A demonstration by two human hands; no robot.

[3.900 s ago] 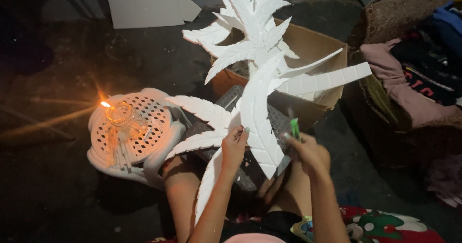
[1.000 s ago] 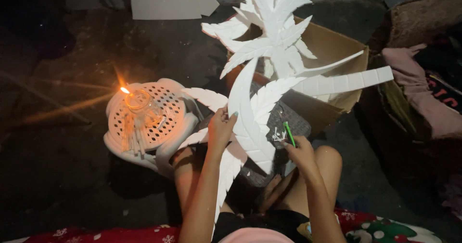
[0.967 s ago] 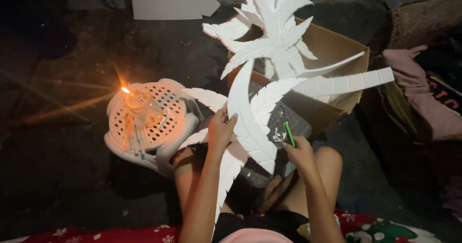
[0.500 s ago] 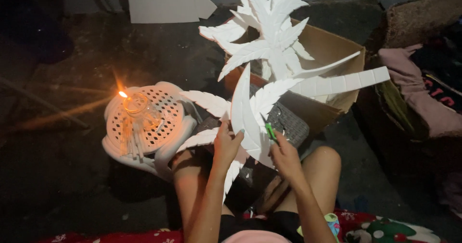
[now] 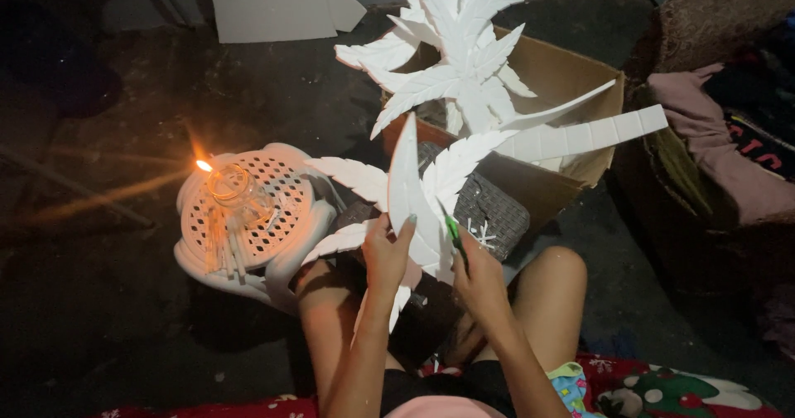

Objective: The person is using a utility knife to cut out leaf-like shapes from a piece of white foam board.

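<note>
At nine o'clock I see a lit oil lamp (image 5: 225, 188) on a white stool (image 5: 290, 244). My left hand (image 5: 386, 252) pinches the white foam leaf (image 5: 412, 194) at centre; my right hand (image 5: 479, 275), fingers clamped, presses a green cutter (image 5: 453, 231) against it.

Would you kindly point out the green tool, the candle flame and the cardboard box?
green tool (image 5: 453, 232), head view, on its green handle.
candle flame (image 5: 203, 165), head view, on the bright tip.
cardboard box (image 5: 571, 72), head view, on the inner back wall.
</note>
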